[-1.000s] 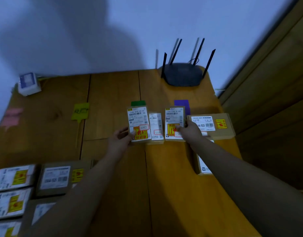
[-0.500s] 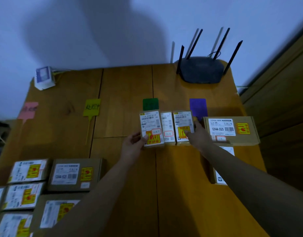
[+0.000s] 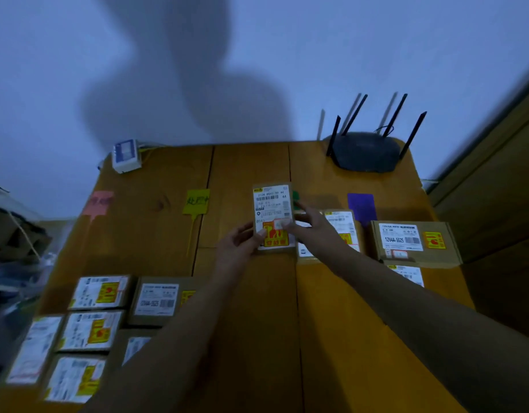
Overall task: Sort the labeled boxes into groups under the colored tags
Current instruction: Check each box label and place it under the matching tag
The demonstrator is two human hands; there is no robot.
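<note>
My left hand and my right hand both grip a small labeled box, lifted and tilted up so that it covers most of the green tag. Beside it, under my right hand, lie two more small boxes, one of them below the purple tag. A wider box marked 12V4A sits right of the purple tag, with another box in front of it. The pink tag and the yellow tag lie to the left with no boxes under them.
Several unsorted labeled boxes are clustered at the near left of the wooden table. A black router stands at the back right, a small white device at the back left. A wooden cabinet is to the right.
My hands lifted the leftmost small box from the row under the green tag. My right hand left the third box and came over to this one. The camera view shifted left.
</note>
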